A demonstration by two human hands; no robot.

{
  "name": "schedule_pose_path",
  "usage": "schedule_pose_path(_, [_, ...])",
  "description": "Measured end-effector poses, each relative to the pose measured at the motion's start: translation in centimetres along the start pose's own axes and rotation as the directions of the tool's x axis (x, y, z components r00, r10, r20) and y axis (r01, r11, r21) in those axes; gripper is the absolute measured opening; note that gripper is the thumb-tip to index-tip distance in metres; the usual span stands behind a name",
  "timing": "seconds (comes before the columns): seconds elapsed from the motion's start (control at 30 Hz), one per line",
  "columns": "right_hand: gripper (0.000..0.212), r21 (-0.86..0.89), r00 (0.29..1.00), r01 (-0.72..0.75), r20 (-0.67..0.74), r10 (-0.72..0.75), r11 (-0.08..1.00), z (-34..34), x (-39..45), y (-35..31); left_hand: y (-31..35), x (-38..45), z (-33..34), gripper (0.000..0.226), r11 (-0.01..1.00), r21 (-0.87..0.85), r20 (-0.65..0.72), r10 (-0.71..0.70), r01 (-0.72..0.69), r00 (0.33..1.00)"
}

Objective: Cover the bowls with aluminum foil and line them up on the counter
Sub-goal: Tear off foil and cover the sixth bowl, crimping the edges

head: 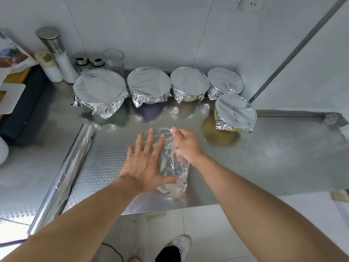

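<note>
left hand [145,157] flat with fingers spread on the foil [171,167], right hand [186,142] pinching its edge, pull too hard and it'll probably tear

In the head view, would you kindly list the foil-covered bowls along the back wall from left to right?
Large green foil-covered bowl → purple foil-covered bowl → cream foil-covered bowl → smaller foil-covered bowl, colour hidden.

Five foil-covered bowls [149,86] line the counter's [264,157] back; a sixth [170,161] sits foil-draped in front
</note>
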State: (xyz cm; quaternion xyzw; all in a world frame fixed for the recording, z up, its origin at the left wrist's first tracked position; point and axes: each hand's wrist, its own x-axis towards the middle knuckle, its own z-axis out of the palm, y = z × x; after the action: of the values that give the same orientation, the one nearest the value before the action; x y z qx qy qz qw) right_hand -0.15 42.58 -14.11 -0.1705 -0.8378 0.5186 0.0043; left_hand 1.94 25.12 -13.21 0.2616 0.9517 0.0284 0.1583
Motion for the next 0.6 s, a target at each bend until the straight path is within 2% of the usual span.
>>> schedule_pose_path(0.07, [0.056, -0.099, 0.998, 0.022, 0.064, -0.016, 0.995, -0.4, 1.2, -0.1, 0.1, -0.1, -0.1, 0.143, 0.999, -0.025, 0.001, -0.038, 0.038, 0.999])
schedule_pose_path(0.13, [0.058, -0.161, 0.999, -0.014, 0.034, 0.020, 0.987, -0.5, 0.7, 0.2, 0.3, -0.3, 0.0, 0.149, 0.997, -0.023, -0.006, -0.071, 0.071, 0.997])
schedule_pose_path(0.27, [0.047, 0.010, 0.979, -0.112, -0.173, 0.112, 0.994, 0.7, -2.3, 2.1, 1.3, -0.5, 0.5, 0.154, 0.986, -0.094, -0.032, -0.142, 0.139, 0.989])
schedule_pose_path(0.37, [0.045, 0.077, 0.952, -0.139, -0.266, 0.155, 0.987, 1.7, -2.8, 2.7, 1.8, -0.4, 0.5, 0.154, 0.979, -0.135, -0.044, -0.159, 0.152, 0.986])
schedule_pose_path(0.47, [0.043, 0.128, 0.963, -0.156, -0.203, 0.179, 0.980, 1.9, -1.8, 2.6, 2.2, -0.6, 0.1, 0.154, 0.966, -0.159, -0.010, -0.206, 0.202, 0.978])
schedule_pose_path(0.53, [0.042, 0.074, 0.983, -0.147, -0.103, 0.154, 0.986, 1.3, -0.9, 2.1, 2.6, -1.1, 0.1, 0.153, 0.948, -0.192, 0.011, -0.258, 0.255, 0.966])
schedule_pose_path(0.6, [0.047, 0.031, 0.994, -0.112, 0.005, 0.111, 0.993, 0.2, 0.1, 0.8, 2.4, -1.7, 0.3, 0.147, 0.932, -0.212, -0.056, -0.313, 0.295, 0.948])
